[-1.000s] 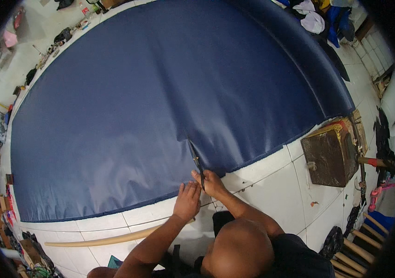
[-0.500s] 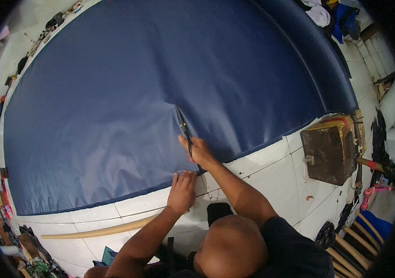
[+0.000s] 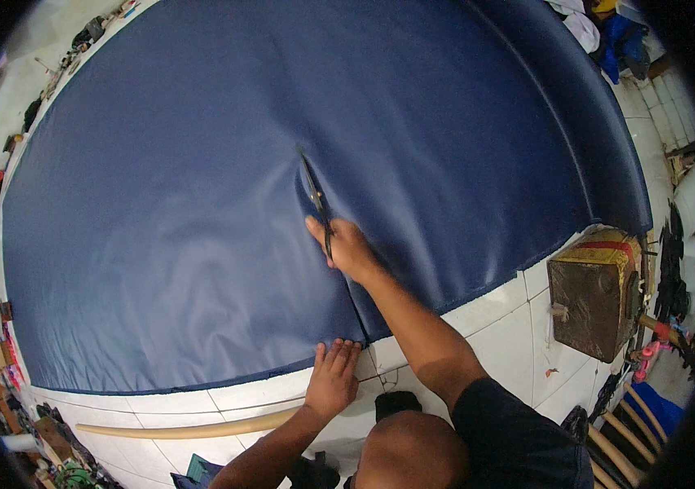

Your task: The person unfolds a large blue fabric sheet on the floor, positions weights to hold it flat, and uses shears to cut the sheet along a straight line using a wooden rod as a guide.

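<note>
A large sheet of dark blue vinyl-like material (image 3: pixel 160 187) lies spread over the tiled floor. My right hand (image 3: pixel 346 247) is closed round the handles of black scissors (image 3: pixel 315 194), whose blades point away from me into the sheet. Behind the scissors a slit runs back to the near edge of the sheet. My left hand (image 3: pixel 334 376) rests with its fingers stretched out, the fingertips on the near edge just left of the slit. Soft folds ripple across the sheet around the blades.
A worn box-shaped block (image 3: pixel 588 301) stands at the right by the sheet's edge. A long pale curved stick (image 3: pixel 184 429) lies on the tiles at the near left. Several wooden poles (image 3: pixel 616 448) are at the lower right. Assorted clutter lines the left wall.
My right hand and the scissors have moved farther along the sheet, away from me, and the slit behind them is longer. My left hand stays at the near edge.
</note>
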Available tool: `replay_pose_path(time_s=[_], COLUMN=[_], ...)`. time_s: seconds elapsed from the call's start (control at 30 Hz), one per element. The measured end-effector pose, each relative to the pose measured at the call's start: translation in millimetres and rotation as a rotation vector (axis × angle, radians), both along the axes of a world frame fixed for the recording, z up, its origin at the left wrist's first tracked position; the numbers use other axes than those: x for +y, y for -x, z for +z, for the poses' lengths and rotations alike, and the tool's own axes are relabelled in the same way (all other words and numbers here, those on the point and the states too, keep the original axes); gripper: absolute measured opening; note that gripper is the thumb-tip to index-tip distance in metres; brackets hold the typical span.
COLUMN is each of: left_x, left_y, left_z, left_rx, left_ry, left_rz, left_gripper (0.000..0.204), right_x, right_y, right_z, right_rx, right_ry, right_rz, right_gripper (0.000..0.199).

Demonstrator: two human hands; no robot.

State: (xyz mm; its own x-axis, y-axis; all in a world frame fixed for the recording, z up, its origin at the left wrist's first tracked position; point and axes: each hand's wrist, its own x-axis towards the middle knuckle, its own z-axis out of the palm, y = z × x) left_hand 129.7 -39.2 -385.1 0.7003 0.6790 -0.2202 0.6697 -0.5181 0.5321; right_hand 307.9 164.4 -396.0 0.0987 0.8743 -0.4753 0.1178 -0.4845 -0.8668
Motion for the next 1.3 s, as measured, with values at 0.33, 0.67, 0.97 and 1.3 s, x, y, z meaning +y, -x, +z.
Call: replay_pose_path(time_s=[0.33,0.67,0.97,1.3], left_x=[2,4,149,360], left_y=[-3,-3,-36,-58], left_z=[2,3,18,-19], left_rx=[0.021,0.036,-0.178,0.072], left_ry=[0.029,-0.001,-0.085,-0.52], left_rz=[0.03,-0.016,0.397,0.689], left_gripper=[0.061,0.06,0.047,0.084], right_x=[125,213,228,232], right_y=[-1,-11,-15,-10], right_z=[-11,1,-16,-9], right_rx=[0.07,0.121,0.116,0.121], right_ry=[-0.08,0.022,-0.055,-0.003], right_rz=[-0.063,-0.029,-0.05,-0.056], right_gripper=[0.062,0.059,0.059,0.059])
